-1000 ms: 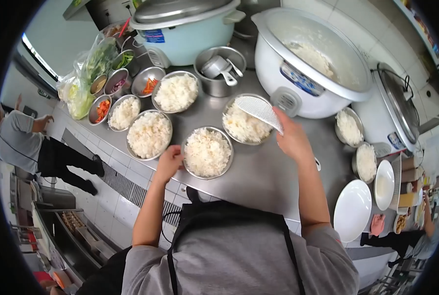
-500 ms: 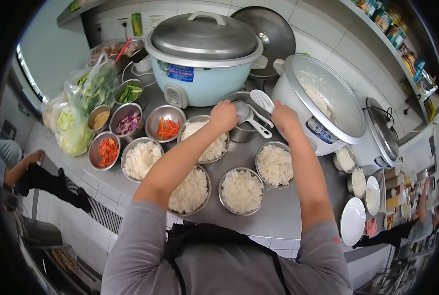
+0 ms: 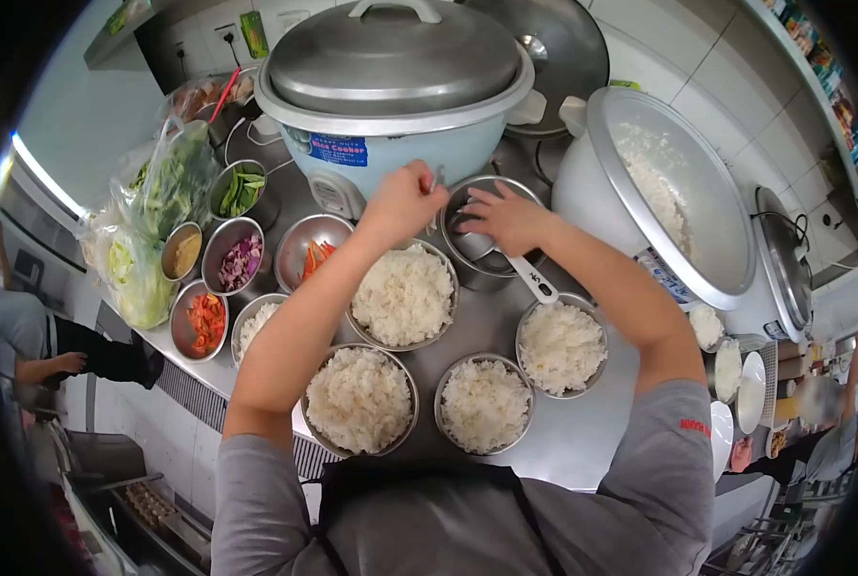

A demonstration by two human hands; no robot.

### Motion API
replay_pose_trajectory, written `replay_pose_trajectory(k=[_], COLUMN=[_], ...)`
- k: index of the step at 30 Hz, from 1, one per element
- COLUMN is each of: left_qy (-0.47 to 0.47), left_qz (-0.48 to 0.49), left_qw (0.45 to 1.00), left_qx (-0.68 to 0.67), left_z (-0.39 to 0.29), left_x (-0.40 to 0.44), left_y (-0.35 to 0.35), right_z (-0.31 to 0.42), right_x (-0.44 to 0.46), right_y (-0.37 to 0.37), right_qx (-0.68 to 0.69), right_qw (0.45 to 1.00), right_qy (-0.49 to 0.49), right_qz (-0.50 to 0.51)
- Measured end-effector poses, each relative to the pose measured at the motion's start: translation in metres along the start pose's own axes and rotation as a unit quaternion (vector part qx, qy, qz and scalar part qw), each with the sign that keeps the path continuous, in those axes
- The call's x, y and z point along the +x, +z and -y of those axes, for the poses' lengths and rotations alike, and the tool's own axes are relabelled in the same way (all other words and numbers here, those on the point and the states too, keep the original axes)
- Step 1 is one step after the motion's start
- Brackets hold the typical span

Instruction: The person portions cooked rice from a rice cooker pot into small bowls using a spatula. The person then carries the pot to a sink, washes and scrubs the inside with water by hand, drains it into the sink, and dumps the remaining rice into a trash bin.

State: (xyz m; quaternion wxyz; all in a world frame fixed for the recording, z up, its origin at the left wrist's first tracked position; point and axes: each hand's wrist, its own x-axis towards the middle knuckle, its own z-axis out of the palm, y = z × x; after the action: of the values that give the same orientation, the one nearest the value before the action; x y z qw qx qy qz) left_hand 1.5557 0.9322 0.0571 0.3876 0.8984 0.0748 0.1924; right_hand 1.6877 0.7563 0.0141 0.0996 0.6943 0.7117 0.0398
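My left hand [image 3: 405, 204] is closed in front of the blue rice cooker [image 3: 405, 154], pinching a thin shiny piece that I cannot make out. Fingers apart, my right hand [image 3: 506, 219] reaches over the metal pot [image 3: 469, 274]. Beneath it a white-handled utensil [image 3: 534, 278] slants out over the pot's rim. Nearer to me are bowls heaped with rice: one beside the pot [image 3: 403, 296], one at the lower left [image 3: 362, 398], one at the front [image 3: 484, 405] and one to the right [image 3: 561, 348].
Left are bowls of green pieces [image 3: 242, 192], purple pieces [image 3: 241, 261] and red pieces [image 3: 205, 322], beside bagged greens [image 3: 165, 197]. An open white cooker [image 3: 630, 216] with rice stands right. Other people are at the far left [image 3: 25, 336] and right [image 3: 832, 442].
Both hands were lower and apart over the rice bowls, then came together at the pot. My right hand has let go of the white perforated paddle and its fingers have spread.
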Motion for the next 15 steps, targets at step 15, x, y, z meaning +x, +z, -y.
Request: replay_pose_trajectory(k=[15], left_qy=[-0.091], left_qz=[-0.079], left_qw=[0.939], left_qx=[-0.323], left_z=[-0.025], left_x=[-0.012], left_y=[0.015], right_z=[-0.028], right_x=[-0.008], right_y=[-0.030], right_qx=[0.386], right_qw=[0.839], right_qy=[0.329], right_qz=[-0.196])
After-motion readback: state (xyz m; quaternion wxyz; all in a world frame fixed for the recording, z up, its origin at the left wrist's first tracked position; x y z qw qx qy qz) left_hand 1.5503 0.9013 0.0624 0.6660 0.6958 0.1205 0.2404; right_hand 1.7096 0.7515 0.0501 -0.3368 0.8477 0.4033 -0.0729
